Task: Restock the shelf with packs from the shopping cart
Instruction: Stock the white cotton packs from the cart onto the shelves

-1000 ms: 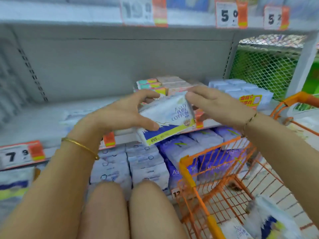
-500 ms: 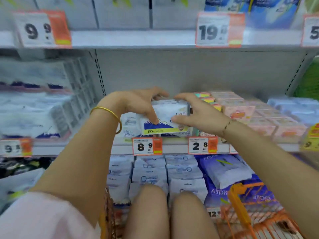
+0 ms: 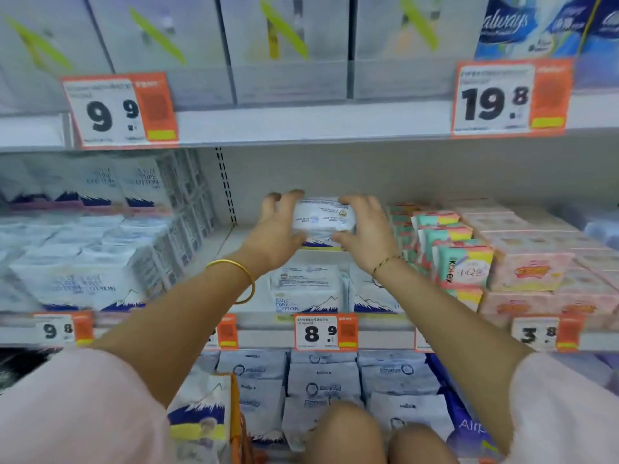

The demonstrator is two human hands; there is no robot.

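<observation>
Pack (image 3: 323, 218): white, blue mountain print at the lower edge. It is gripped at both ends and held over the middle shelf (image 3: 214, 249), behind the front row (image 3: 306, 289) of matching packs. Contact with the shelf cannot be told.

Left hand (image 3: 278, 232): fingers are curled over the pack's left end, thumb beneath. A gold bangle (image 3: 247, 279) is worn on the wrist.

Right hand (image 3: 365, 234): fingers are curled over the pack's right end, thumb at the lower edge.

Stacks (image 3: 83, 259): white packs, piled left of the gap.

Boxes (image 3: 529, 272): pink, stacked at right, beside teal-and-pink packs (image 3: 465, 262).

Tag (image 3: 325, 331): "8.9", fixed to the shelf edge below the front row.

Cart (image 3: 236, 413): orange rim seen at the bottom, with a mountain-print pack (image 3: 201, 413) just left of it.
</observation>
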